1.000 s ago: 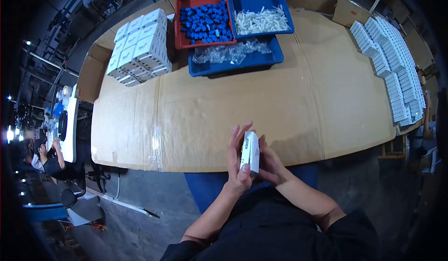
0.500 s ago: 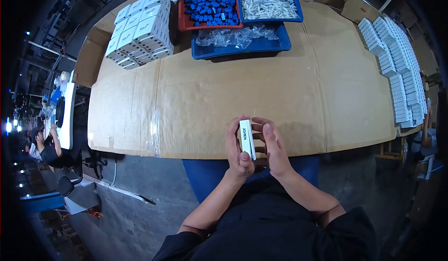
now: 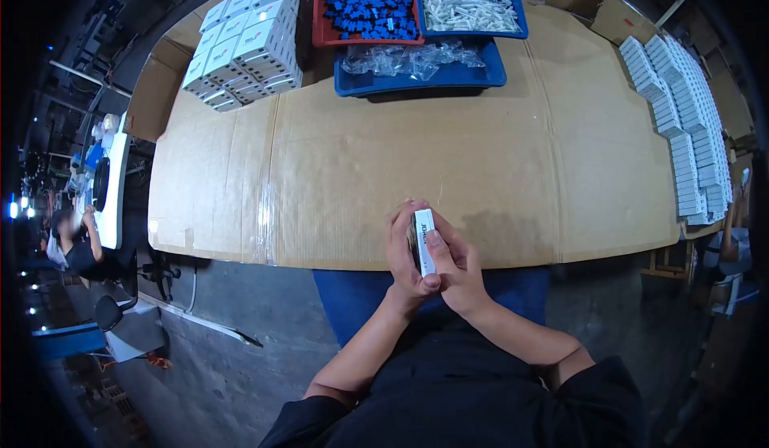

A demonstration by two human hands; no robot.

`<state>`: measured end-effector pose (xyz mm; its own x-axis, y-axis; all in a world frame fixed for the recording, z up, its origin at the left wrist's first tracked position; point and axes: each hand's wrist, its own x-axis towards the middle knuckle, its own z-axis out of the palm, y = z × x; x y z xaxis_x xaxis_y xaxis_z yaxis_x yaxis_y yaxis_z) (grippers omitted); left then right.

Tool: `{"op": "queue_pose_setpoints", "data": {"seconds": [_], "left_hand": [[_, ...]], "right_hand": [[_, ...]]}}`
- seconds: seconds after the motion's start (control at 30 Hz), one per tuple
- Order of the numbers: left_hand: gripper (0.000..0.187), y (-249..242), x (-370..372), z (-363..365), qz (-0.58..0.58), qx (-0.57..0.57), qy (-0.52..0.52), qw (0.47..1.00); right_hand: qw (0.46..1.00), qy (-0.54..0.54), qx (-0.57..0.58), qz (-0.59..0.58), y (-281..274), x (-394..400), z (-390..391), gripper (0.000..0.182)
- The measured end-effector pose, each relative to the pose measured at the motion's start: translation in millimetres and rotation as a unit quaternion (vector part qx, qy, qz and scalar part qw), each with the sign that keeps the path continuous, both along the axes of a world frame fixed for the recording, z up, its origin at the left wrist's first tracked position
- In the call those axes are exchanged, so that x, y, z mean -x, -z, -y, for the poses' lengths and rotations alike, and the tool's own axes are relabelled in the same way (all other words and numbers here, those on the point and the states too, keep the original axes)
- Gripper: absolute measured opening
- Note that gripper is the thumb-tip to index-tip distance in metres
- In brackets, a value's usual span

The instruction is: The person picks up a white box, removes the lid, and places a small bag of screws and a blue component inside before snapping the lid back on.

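Observation:
A small white box [image 3: 424, 222] with dark lettering is held upright lengthwise between my hands, just over the near edge of the cardboard-covered table [image 3: 384, 176]. My left hand [image 3: 403, 252] wraps its left side, thumb at the lower end. Around the right side closes my right hand [image 3: 459, 268], its thumb pressed on the printed face and covering part of the lettering. The fingers hide the back of the box.
At the back stand a red tray [image 3: 327, 36] of blue parts, a blue tray [image 3: 517, 25] of white parts and a blue tray [image 3: 376, 90] of clear plastic bags. White boxes [image 3: 244, 44] are stacked left, small white boxes [image 3: 681, 120] right. A person [image 3: 84, 244] sits far left.
My right hand has closed in from the right onto the box, and its thumb now lies over the printed face. The box has turned slightly in my hands.

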<state>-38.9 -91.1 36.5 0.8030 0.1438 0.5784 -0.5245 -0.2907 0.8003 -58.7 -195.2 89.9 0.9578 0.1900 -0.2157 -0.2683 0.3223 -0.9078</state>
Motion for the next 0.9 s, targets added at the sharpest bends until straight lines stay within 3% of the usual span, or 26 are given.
{"op": "queue_pose_setpoints", "data": {"seconds": [0.27, 0.4, 0.5, 0.53, 0.57, 0.6, 0.7, 0.8, 0.83, 0.9], "left_hand": [[0.103, -4.3, 0.3, 1.4, -0.038, 0.033, 0.015, 0.999], [0.103, 0.6, 2.5, 4.2, -0.046, 0.061, 0.017, 0.997], [0.104, 2.3, 1.5, 4.0, -0.064, 0.064, 0.054, 0.994], [0.105, -2.9, 0.9, 4.6, -0.079, 0.061, 0.072, 0.992], [0.108, -6.0, -0.6, 5.0, -0.093, 0.057, 0.09, 0.99], [0.109, 1.1, -5.5, -0.7, -0.058, -0.041, 0.118, 0.99], [0.101, 13.9, 0.3, 5.5, -0.173, 0.032, 0.115, 0.978], [0.084, 31.2, 9.8, -1.1, -0.313, 0.246, 0.188, 0.898], [0.079, 15.2, 6.9, 0.3, -0.355, 0.315, 0.21, 0.855], [0.076, -6.8, 8.8, 11.5, -0.347, 0.351, 0.219, 0.842]], "right_hand": [[0.998, 0.045, 0.028, 0.015, 3.7, 6.1, -1.8, 0.039], [0.996, 0.073, 0.037, 0.032, -3.8, 4.2, -3.6, 0.044], [0.999, 0.015, 0.047, 0.017, 7.4, -4.2, 6.0, 0.05], [0.993, -0.084, 0.048, -0.069, 4.5, -12.8, 23.3, 0.056], [0.989, -0.113, 0.048, -0.079, 2.4, -20.5, 34.3, 0.058], [0.985, -0.141, 0.048, -0.09, 0.8, -27.3, 43.3, 0.061], [0.987, -0.154, 0.035, -0.023, -0.9, -30.1, 50.1, 0.073], [0.972, -0.2, 0.102, 0.064, 5.7, -28.1, 65.3, 0.092], [0.952, -0.199, 0.197, 0.128, 1.9, -28.1, 68.0, 0.094], [0.872, -0.19, 0.377, 0.247, -8.9, -28.5, 72.3, 0.096]]}}
